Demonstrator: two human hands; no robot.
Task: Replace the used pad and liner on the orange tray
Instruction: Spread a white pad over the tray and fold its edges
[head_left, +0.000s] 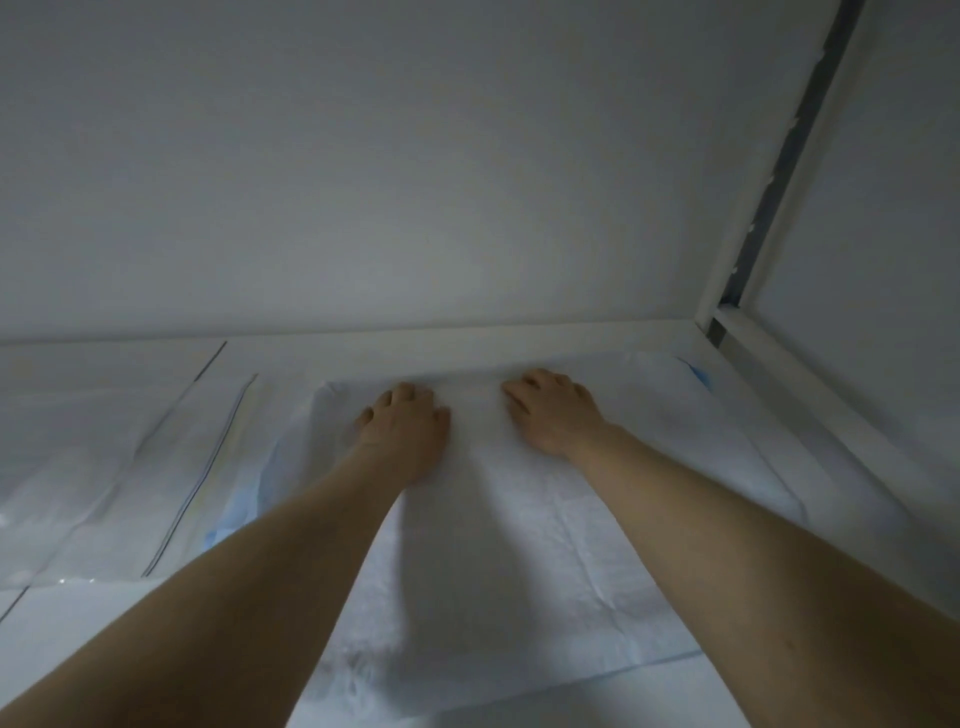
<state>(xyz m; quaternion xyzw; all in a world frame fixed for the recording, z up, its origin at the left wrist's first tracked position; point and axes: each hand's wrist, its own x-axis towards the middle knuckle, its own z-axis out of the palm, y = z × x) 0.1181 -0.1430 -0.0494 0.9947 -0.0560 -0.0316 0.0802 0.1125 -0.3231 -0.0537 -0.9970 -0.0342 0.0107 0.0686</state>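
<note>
A white absorbent pad (483, 571) with a pale blue edge lies spread flat in front of me, reaching to the back wall. My left hand (405, 426) presses palm-down on its far part, fingers bent at the tips over the far edge. My right hand (550, 410) rests flat beside it, a short gap to the right, fingers pointing left and forward. Neither hand holds anything lifted. No orange tray shows; the pad covers whatever lies beneath.
Clear plastic sheeting (130, 452) with dark line seams lies to the left of the pad. A white back wall (415, 182) rises just beyond the hands. A white frame post (769, 208) and side panel close the right corner.
</note>
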